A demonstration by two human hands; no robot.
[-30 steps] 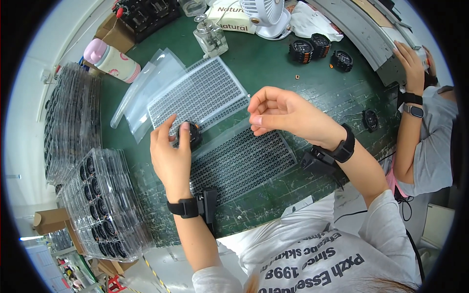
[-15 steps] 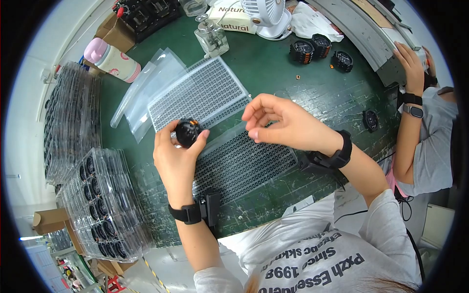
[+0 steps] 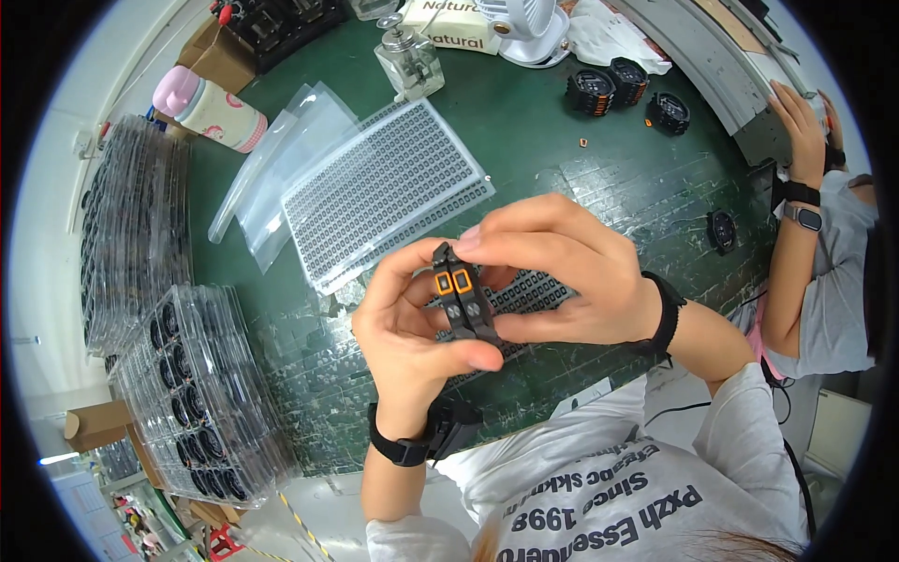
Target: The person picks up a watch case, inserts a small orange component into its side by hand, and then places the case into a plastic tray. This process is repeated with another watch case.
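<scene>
A green worktable (image 3: 318,384) carries a dotted sheet (image 3: 384,183). Nearer, a black watch case (image 3: 464,298) is held edge-up above the table, pinched between the left hand's (image 3: 398,328) fingers and thumb and the right hand's (image 3: 585,276). The step seems to be two-handed handling of its orange-framed side; the next move probably calls for steady fingertip pressure

Bright light glares off clear plastic sheets (image 3: 267,220) while fisheye distortion bends edges
</scene>
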